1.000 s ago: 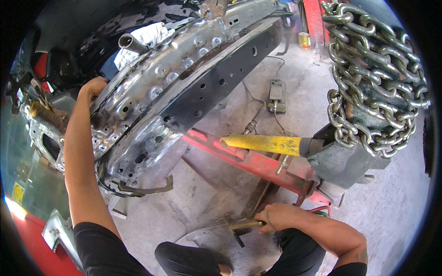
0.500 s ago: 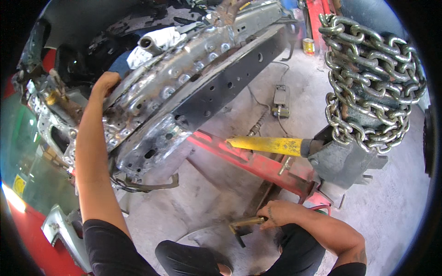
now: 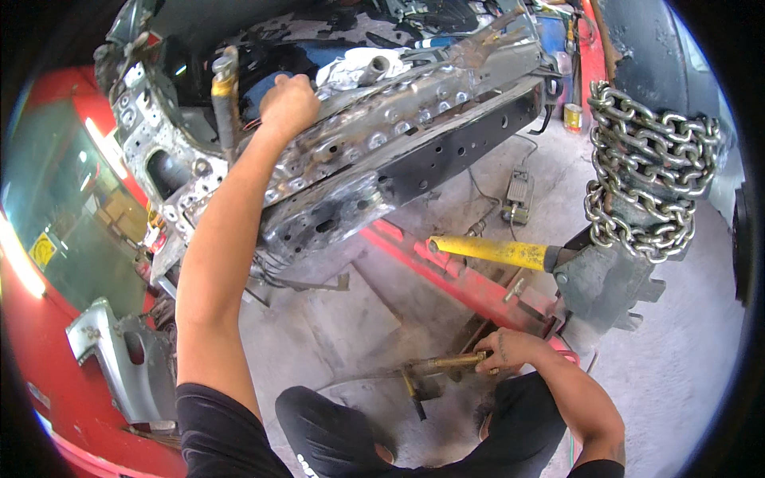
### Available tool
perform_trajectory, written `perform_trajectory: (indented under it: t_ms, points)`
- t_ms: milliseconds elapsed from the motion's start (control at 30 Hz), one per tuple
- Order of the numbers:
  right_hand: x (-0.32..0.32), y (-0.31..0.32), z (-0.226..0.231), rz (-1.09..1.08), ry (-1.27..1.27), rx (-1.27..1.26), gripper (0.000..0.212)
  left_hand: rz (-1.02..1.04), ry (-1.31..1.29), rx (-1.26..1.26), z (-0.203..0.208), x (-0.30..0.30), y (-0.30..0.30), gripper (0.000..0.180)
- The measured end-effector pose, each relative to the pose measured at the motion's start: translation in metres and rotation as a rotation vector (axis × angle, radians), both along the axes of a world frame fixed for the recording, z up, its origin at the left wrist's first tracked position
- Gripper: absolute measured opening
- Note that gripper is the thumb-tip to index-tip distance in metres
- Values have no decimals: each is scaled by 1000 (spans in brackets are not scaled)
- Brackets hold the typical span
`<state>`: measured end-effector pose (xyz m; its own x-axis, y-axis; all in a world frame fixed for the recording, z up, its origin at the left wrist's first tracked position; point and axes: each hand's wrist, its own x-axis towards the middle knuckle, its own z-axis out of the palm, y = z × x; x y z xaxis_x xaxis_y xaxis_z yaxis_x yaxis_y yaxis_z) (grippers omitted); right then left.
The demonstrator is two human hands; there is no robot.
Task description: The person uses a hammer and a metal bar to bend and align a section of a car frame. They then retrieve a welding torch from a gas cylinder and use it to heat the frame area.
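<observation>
My left hand (image 3: 288,105) is up at the far edge of a bare-metal car body rail (image 3: 382,131), which is dotted with weld marks. Its fingers are curled, and what they may hold is hidden. Just right of it lies a white cloth (image 3: 343,70) with a short metal tube (image 3: 374,72) on it. Low down by my knees, my right hand (image 3: 510,350) is closed around the end of a brass gas torch (image 3: 446,363) with a dark side piece. A black perforated bumper beam (image 3: 446,151) runs along the near side of the rail.
A red floor-level steel beam (image 3: 438,275) carries a yellow cylinder (image 3: 488,248). At the right, heavy chain (image 3: 649,167) wraps a dark post. A grey valve with hoses (image 3: 518,195) lies on the floor. A silver fender (image 3: 131,366) leans against the red car at left.
My left hand has come up from behind the rail and moved along it toward the white cloth. The view has swung left. My right hand still holds the torch.
</observation>
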<state>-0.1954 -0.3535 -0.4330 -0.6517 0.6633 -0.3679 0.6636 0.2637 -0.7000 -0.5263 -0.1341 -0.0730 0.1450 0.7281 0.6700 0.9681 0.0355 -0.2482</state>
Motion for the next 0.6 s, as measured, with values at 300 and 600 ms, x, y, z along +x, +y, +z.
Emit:
perform_trajectory:
  t_ms: [300,600]
  points:
    - [1,-28,17,-315,247,-94,56,-105,69,77,-40,-35,-74,23]
    - [-9,-40,33,-502,258,410,48,-830,-986,-277,-264,3,-249,32]
